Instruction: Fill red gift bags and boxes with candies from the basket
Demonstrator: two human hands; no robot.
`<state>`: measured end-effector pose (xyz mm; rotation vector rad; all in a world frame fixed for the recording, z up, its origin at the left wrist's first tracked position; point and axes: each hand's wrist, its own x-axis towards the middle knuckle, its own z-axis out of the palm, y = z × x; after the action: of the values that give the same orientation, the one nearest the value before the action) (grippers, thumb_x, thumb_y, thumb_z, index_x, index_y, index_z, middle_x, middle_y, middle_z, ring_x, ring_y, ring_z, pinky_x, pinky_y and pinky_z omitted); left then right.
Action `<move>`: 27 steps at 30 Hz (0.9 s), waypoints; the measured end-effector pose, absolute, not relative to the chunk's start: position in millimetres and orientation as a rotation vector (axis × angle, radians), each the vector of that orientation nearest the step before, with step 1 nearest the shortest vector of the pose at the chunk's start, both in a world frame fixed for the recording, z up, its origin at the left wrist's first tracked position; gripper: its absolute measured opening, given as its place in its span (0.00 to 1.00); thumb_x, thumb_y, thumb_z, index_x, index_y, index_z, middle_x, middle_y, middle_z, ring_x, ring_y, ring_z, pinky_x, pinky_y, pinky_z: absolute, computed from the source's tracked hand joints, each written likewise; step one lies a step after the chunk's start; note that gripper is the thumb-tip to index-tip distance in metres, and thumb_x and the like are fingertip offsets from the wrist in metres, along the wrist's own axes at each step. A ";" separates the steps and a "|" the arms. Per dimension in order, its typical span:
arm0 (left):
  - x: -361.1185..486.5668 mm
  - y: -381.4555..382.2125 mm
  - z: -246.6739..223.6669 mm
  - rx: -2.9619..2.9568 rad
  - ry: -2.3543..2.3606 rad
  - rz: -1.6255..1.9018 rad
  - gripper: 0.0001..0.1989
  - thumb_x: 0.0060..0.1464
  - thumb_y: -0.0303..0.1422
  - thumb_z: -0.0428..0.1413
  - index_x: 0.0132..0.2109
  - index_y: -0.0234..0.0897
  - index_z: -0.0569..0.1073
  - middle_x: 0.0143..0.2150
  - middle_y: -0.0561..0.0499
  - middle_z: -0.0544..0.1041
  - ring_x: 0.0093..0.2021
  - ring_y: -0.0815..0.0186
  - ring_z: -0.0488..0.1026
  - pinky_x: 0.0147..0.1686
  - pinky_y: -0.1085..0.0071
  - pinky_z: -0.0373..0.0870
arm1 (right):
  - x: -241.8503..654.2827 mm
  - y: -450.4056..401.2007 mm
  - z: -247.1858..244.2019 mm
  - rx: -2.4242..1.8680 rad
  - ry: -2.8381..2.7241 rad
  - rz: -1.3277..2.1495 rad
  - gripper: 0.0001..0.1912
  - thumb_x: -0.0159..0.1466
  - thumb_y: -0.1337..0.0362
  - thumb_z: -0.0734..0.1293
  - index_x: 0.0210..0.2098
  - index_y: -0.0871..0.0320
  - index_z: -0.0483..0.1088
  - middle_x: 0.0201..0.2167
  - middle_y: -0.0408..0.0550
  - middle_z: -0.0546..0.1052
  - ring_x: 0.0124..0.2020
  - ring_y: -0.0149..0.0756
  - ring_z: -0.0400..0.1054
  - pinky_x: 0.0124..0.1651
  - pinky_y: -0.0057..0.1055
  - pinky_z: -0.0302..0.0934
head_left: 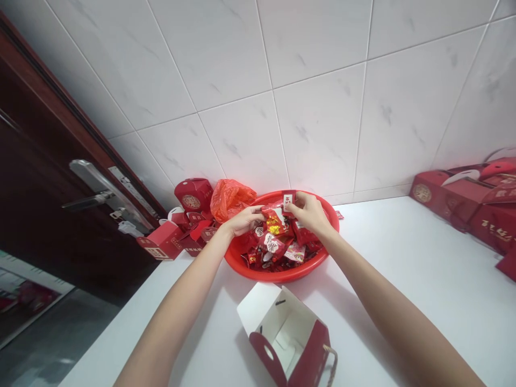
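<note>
Both hands are over a red plastic basket [278, 277] full of wrapped sweets in red, gold and white packets. My left hand [244, 220] has its fingers closed on the edge of a red-and-gold candy packet [276, 221]. Between the thumb and fingers of my right hand [309, 212] is a small red packet with a white label [287, 202], at the back of the basket. In front of the basket stands an open red gift box [288, 338], its white inside showing and a cord handle on its right side.
Folded red gift boxes [193, 196] and a crumpled red plastic bag [230, 199] stand left of the basket. More red boxes [475, 199] line the table's right side. A tiled wall [237, 129] rises behind; a dark door [36, 177] with a metal handle is at left.
</note>
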<state>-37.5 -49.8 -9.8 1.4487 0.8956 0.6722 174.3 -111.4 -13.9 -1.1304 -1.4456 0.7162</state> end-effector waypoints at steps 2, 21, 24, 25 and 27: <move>-37.2 -50.2 -9.5 1.438 0.877 0.729 0.21 0.38 0.31 0.69 0.43 0.35 0.78 0.44 0.45 0.82 0.42 0.61 0.79 0.43 0.68 0.72 | 175.2 -108.8 -14.9 -1.116 -1.374 0.717 0.04 0.58 0.62 0.65 0.30 0.56 0.68 0.30 0.46 0.78 0.33 0.39 0.72 0.37 0.33 0.63; -38.6 -51.7 -6.0 1.397 0.866 1.041 0.20 0.30 0.23 0.69 0.37 0.36 0.80 0.35 0.52 0.82 0.36 0.65 0.77 0.44 0.67 0.69 | 178.0 -107.3 -15.9 -1.102 -1.318 0.660 0.07 0.60 0.61 0.64 0.34 0.57 0.71 0.33 0.48 0.79 0.36 0.38 0.72 0.43 0.36 0.64; -41.3 -48.1 -7.9 1.421 0.912 1.027 0.11 0.31 0.26 0.66 0.29 0.35 0.80 0.29 0.53 0.80 0.31 0.67 0.75 0.38 0.69 0.69 | 177.9 -106.9 -15.9 -1.118 -1.306 0.669 0.08 0.59 0.61 0.64 0.35 0.57 0.72 0.34 0.47 0.79 0.36 0.38 0.72 0.43 0.36 0.64; -42.0 -47.0 -8.4 1.423 0.938 1.026 0.08 0.32 0.27 0.65 0.26 0.35 0.79 0.26 0.53 0.79 0.28 0.68 0.73 0.34 0.71 0.68 | 177.9 -106.5 -16.1 -1.119 -1.297 0.675 0.08 0.59 0.61 0.64 0.35 0.57 0.72 0.35 0.47 0.79 0.37 0.38 0.72 0.44 0.36 0.64; -42.8 -45.6 -9.1 1.432 0.996 1.022 0.03 0.33 0.28 0.62 0.23 0.36 0.77 0.23 0.54 0.76 0.24 0.71 0.70 0.28 0.74 0.65 | 178.1 -105.3 -16.7 -1.110 -1.278 0.679 0.08 0.59 0.61 0.64 0.36 0.57 0.72 0.36 0.48 0.79 0.38 0.39 0.72 0.45 0.36 0.65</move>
<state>-42.8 -45.6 -9.1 1.4319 0.9964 1.0225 178.1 -105.3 -16.7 -1.1101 -1.2777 0.6788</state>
